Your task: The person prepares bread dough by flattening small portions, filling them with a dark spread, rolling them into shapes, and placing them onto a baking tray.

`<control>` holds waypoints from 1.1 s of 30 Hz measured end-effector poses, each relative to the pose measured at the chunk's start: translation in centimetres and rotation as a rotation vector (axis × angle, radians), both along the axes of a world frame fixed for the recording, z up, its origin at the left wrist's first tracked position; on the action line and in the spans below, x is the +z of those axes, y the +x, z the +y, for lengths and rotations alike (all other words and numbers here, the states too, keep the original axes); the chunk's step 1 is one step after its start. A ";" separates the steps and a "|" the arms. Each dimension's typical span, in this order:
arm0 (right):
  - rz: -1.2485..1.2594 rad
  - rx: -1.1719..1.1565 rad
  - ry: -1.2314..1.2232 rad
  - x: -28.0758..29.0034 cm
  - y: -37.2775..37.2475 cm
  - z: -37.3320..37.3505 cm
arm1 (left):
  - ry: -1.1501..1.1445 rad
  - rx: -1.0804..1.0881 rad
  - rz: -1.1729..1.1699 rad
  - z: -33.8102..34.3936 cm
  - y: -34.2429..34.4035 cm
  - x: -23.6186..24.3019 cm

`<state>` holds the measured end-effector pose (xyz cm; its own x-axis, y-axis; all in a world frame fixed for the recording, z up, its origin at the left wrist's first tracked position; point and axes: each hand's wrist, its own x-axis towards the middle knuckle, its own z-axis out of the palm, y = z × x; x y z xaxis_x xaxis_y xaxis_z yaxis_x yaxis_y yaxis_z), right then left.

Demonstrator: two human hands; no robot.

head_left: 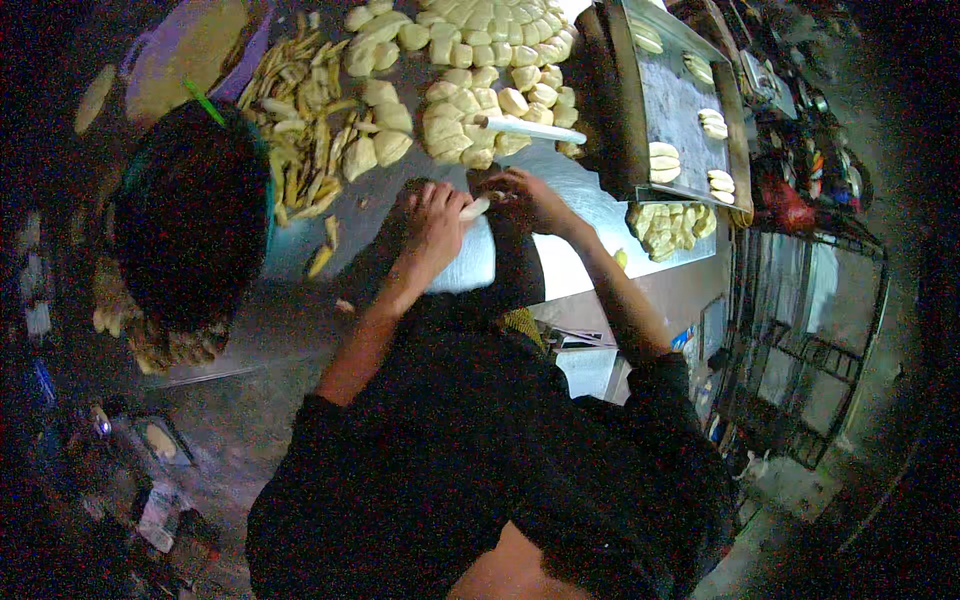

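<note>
A small pale dough piece (474, 209) is held between my two hands, low over the metal worktop. My left hand (432, 215) is closed around its left end, with the fingers curled over the top. At the other end my right hand (532, 203) is closed with bent fingers, and its fingertips are partly in shadow. Just beyond the hands, a white rolling pin (530, 129) lies across several cut dough lumps (460, 135). More dough lumps (385, 120) sit to the left of these.
A heap of yellowish banana-like strips (300, 110) lies at left, beside a dark round tub (190, 215) and a purple basin (250, 50). At right, a metal tray (680, 95) bears several small dough groups. Below it are more pale pieces (668, 230). Metal racks (820, 340) stand farther right.
</note>
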<state>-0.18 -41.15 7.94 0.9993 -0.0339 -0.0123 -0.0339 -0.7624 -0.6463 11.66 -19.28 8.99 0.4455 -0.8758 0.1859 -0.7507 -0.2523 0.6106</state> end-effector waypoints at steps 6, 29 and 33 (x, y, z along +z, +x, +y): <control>0.413 -0.182 0.975 7.5 0.3 6.7 | -0.214 0.092 0.282 3.6 3.2 2.0; -0.040 -0.538 -0.420 2.1 -28.4 -0.5 | 0.344 0.841 -0.414 4.9 -8.8 0.6; -0.047 -0.461 -0.355 2.6 -26.2 1.0 | 0.387 0.859 -0.256 7.6 -5.6 -2.7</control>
